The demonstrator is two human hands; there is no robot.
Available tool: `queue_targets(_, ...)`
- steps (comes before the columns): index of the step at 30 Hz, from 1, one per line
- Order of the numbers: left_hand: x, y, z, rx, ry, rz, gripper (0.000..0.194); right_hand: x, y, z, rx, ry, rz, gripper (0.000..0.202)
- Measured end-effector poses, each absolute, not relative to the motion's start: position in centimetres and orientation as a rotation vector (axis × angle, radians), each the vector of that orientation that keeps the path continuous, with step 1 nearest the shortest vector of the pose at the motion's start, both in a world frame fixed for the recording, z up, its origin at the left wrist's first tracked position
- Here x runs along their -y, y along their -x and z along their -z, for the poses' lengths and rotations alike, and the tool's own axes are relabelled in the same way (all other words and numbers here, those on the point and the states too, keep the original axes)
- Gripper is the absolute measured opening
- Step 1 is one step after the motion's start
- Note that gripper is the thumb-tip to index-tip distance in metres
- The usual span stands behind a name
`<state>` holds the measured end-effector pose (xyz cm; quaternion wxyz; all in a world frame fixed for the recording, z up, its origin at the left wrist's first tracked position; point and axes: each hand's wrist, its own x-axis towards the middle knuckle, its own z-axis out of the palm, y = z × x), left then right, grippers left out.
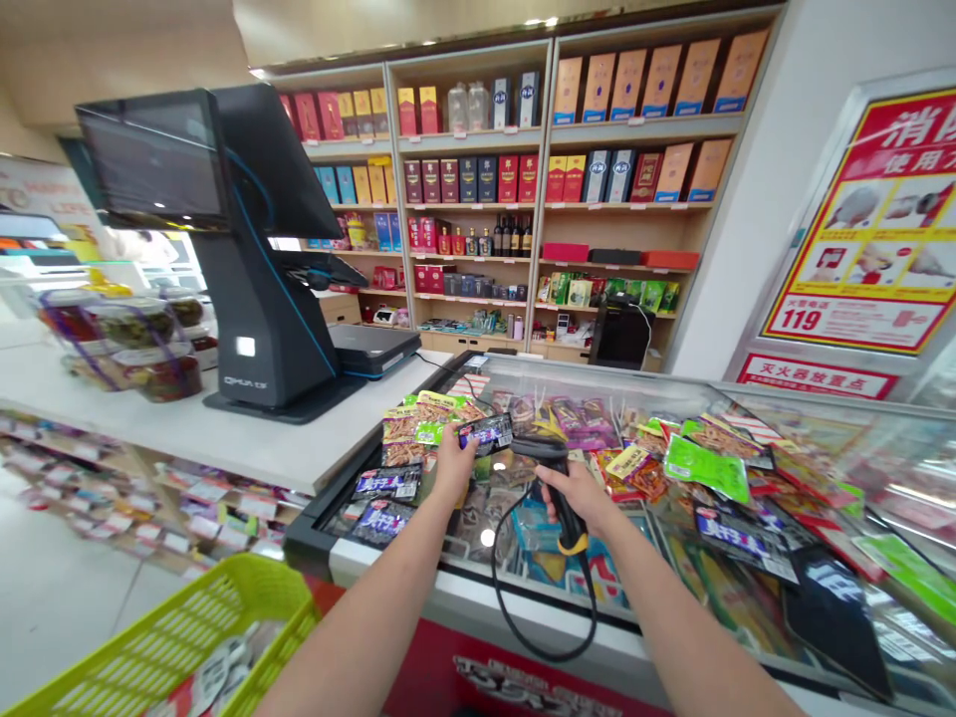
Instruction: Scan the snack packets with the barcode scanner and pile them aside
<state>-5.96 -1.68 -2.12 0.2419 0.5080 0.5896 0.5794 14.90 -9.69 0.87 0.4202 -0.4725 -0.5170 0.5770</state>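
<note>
My left hand (pixel 454 463) is closed on the edge of a dark snack packet (pixel 487 434), whose printed side faces the scanner. My right hand (pixel 579 495) grips the handle of a black and yellow barcode scanner (pixel 539 448), its head pointed left at the packet. The scanner's cord loops down over the front of the glass-topped freezer (pixel 493 565). Left of my left hand lie two more dark packets (pixel 386 483) with several orange and green snack packets (pixel 403 438) behind them. A loose pile of snack packets (pixel 706 468) spreads to the right of my right hand.
A checkout terminal (pixel 276 259) stands on the white counter (pixel 314 438) at left, beside stacked jars (pixel 141 334). A yellow-green basket (pixel 261 583) holding packets is at lower left. Shelves of boxed bottles (pixel 485 179) line the back wall. A dark phone-like slab (pixel 836 612) lies at right.
</note>
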Motion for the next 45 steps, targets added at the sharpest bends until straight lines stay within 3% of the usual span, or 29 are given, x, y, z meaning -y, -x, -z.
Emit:
queue_targets(18,2.4,6.1,1.4,-1.700,-1.520,-1.585,0.017,10.0,-14.4,-1.3,1.365,1.267,-1.346,0.029)
queue_targets(45,1.9,6.2,1.9,-1.650,-1.542,-1.567,0.022,9.1,-14.5,-1.9,1.291,1.281,-1.411,0.028)
